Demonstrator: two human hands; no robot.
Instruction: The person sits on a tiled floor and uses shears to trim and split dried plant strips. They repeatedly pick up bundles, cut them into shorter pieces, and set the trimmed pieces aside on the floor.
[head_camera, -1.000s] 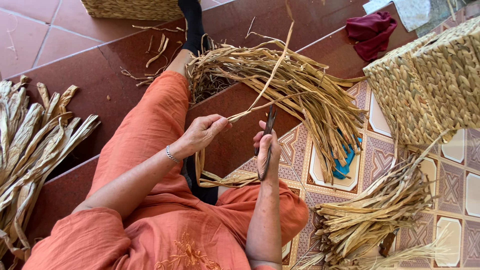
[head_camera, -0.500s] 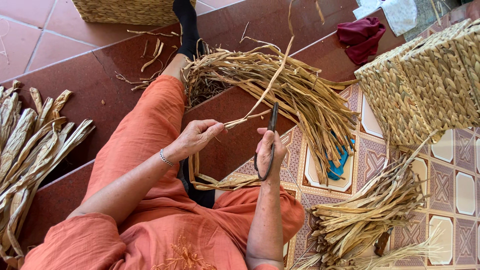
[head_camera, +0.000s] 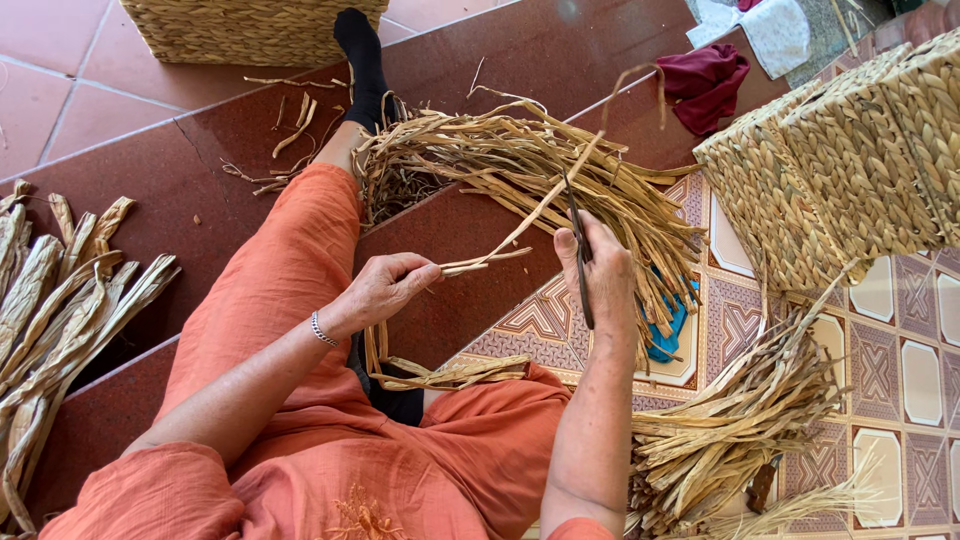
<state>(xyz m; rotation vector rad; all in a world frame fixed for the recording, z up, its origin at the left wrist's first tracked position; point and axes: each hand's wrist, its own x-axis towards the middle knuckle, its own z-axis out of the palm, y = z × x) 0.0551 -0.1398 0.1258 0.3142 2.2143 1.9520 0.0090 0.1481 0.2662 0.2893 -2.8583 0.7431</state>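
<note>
Pinching the end of a dried plant strip (head_camera: 520, 225), the left hand (head_camera: 385, 290) closes its fingertips around the pale fibre above the person's orange-clad knee. The strip runs up and to the right from that pinch toward the right hand (head_camera: 600, 275), which is wrapped shut around a pair of dark scissors (head_camera: 578, 250); the blades stand nearly upright, and the strip crosses them just above the knuckles. Whether the blades are parted cannot be told. A silver bracelet (head_camera: 322, 330) sits on the left wrist. Behind both hands lies a loose heap of dried strips (head_camera: 520, 160) across the red step, just beside a foot in a black sock (head_camera: 358, 45). A second bundle of cut strips (head_camera: 740, 430) rests on the patterned tiles at right, near a woven basket (head_camera: 850, 170). Broader dried leaves (head_camera: 60, 290) lie well apart at left, and a dark red cloth (head_camera: 708, 82) lies beyond the basket.
</note>
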